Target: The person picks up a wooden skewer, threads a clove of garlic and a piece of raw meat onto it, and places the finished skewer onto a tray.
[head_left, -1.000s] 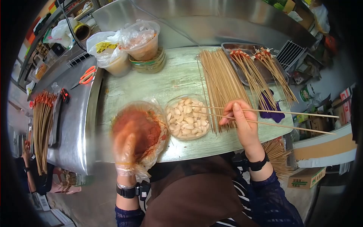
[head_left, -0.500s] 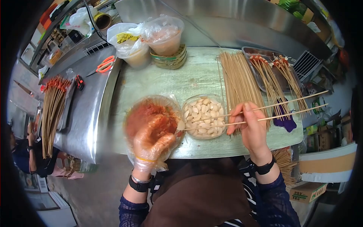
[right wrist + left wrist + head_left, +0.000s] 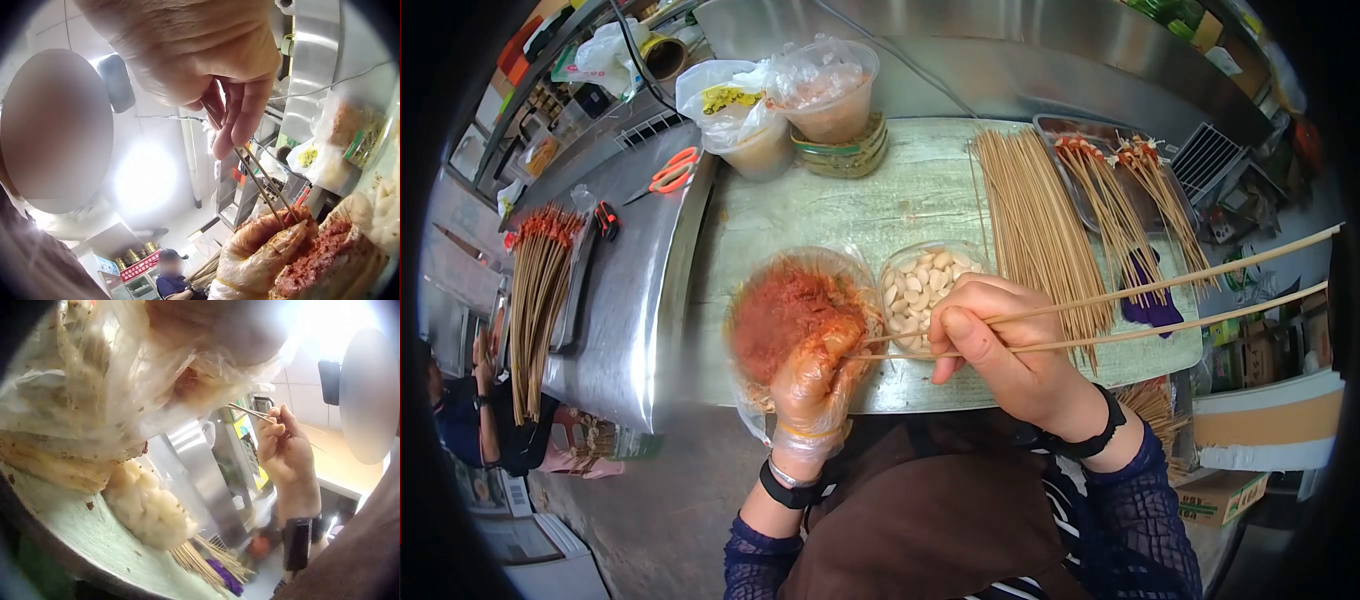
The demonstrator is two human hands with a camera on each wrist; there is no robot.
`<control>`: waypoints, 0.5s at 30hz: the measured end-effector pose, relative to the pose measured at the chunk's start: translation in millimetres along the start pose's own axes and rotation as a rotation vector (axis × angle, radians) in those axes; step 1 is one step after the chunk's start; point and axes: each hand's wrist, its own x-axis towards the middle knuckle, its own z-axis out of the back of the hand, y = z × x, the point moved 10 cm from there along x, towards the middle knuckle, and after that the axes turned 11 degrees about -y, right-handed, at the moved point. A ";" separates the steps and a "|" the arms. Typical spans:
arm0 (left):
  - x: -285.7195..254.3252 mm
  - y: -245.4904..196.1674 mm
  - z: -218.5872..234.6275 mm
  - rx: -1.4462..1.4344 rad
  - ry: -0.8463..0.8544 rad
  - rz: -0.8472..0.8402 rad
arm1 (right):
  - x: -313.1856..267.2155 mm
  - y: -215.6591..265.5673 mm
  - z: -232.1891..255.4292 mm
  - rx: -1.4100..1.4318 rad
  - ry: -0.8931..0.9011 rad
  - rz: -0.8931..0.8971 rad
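Your right hand [image 3: 1000,350] pinches two bamboo skewers [image 3: 1160,305] between thumb and curled fingers. Their long axis runs nearly level across you, blunt ends far out to your right, points aimed left. Your left hand [image 3: 815,375], in a thin, sauce-smeared plastic glove, is curled round a piece of red marinated meat [image 3: 294,228] just above the meat bowl [image 3: 785,315], and the skewer tips meet that piece; the right wrist view shows both points entering between the gloved fingers. So the piece lies directly left of your right hand, in line with the sticks.

The meat is wet, coarse and red-orange, in a bag-lined bowl. Just beside it sits a clear tub of pale, smooth garlic cloves [image 3: 920,285]. Behind, a fan of bare skewers [image 3: 1030,215] lies on the green wood-grain desk [image 3: 840,215], with loaded ones on a steel tray [image 3: 1055,130].
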 end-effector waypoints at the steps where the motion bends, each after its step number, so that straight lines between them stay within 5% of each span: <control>1: -0.2 -0.1 1.1 0.030 -0.012 -0.030 | 0.4 0.8 -0.5 -0.006 0.000 0.010; 5: -3.2 27.7 7.8 -0.002 -0.033 0.155 | 1.3 2.5 3.0 0.011 -0.023 0.007; 8: -16.2 69.9 -2.3 -0.599 -0.105 0.747 | -4.7 0.9 15.3 0.144 -0.141 -0.081; 11: -22.4 83.5 -6.6 -1.065 -0.311 0.921 | -15.2 -1.2 20.8 0.149 -0.193 0.016; 15: -31.5 103.2 -11.6 -1.140 -0.356 1.012 | -34.0 5.6 5.4 0.021 -0.127 0.239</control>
